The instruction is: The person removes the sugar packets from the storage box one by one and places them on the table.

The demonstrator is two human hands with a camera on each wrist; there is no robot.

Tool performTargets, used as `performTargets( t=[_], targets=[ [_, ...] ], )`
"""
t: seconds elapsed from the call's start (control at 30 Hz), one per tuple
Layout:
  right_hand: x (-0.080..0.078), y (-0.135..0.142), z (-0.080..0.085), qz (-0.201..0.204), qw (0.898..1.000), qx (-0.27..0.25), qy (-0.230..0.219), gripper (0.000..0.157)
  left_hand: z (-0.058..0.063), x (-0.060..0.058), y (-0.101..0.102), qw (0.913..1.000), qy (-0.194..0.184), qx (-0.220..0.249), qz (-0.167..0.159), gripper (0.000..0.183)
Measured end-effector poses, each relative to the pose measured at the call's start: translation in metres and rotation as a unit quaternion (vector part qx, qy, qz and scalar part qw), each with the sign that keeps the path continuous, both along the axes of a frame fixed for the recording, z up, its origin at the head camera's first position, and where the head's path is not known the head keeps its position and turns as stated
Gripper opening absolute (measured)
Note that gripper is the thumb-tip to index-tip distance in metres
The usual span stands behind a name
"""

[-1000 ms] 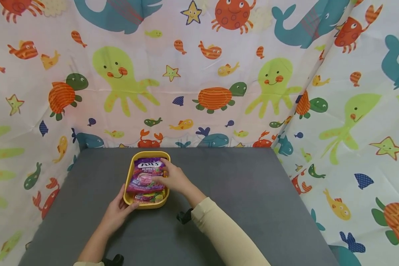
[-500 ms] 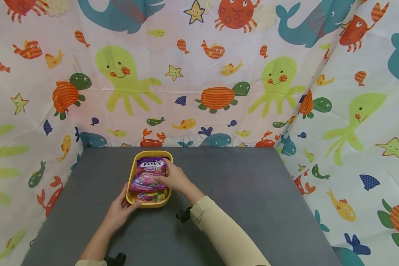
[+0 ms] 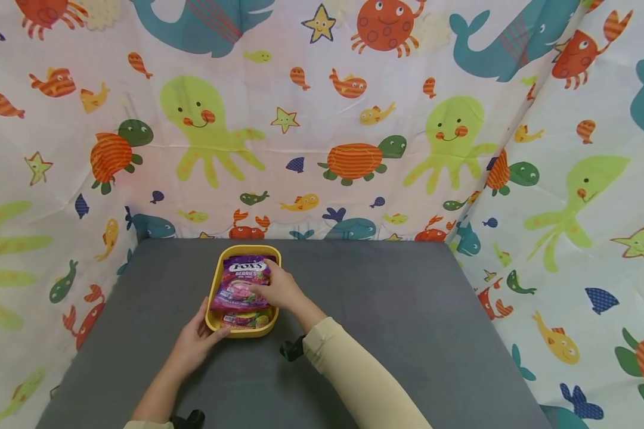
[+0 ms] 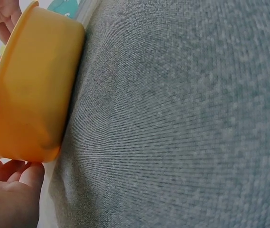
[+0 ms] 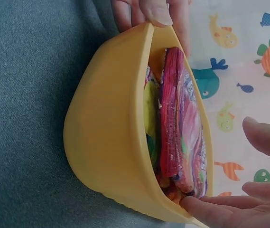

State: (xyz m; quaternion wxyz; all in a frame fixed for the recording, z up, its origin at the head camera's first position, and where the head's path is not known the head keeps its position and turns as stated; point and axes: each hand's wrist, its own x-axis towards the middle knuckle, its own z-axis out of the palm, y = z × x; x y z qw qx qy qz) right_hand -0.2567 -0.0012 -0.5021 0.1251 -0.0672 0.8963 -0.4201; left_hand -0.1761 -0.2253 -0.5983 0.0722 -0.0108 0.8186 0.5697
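A yellow plastic container (image 3: 248, 334) with rounded corners stands on the grey table. Inside it a purple Fox's Berries candy bag (image 3: 240, 287) lies over another colourful candy bag (image 3: 245, 320), which shows at the near end. My left hand (image 3: 192, 344) holds the container's near left corner, thumb on the rim and fingers against the outer wall. Over the container's right side is my right hand (image 3: 285, 290). In the right wrist view its fingers (image 5: 206, 209) touch the bag's edge at the rim, while the thumb stands apart from the bag.
Grey cloth (image 3: 375, 322) covers the table, with its surface stretching to the right of the container. A white curtain (image 3: 322, 83) printed with sea animals hangs behind and at both sides. Dark wrist straps (image 3: 292, 350) show at the cuffs.
The head view has shifted slightly, so everything appears a little farther right. Both hands, the container and the candy bags keep nearly the same places relative to one another.
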Motion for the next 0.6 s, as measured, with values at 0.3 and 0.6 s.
performTargets(
  t=[0.3,0.6],
  targets=[
    [-0.0016,-0.0071,-0.0068,-0.027,0.999,-0.015,-0.009,0.078,-0.003,-0.0007,-0.0006,1.0,-0.006,-0.001,0.006,0.103],
    [-0.0028,-0.01,-0.0026,-0.087,0.995,-0.044,-0.028,0.068,-0.0015,-0.0006,-0.0021,0.9996,-0.013,0.024,0.002,0.102]
  ],
)
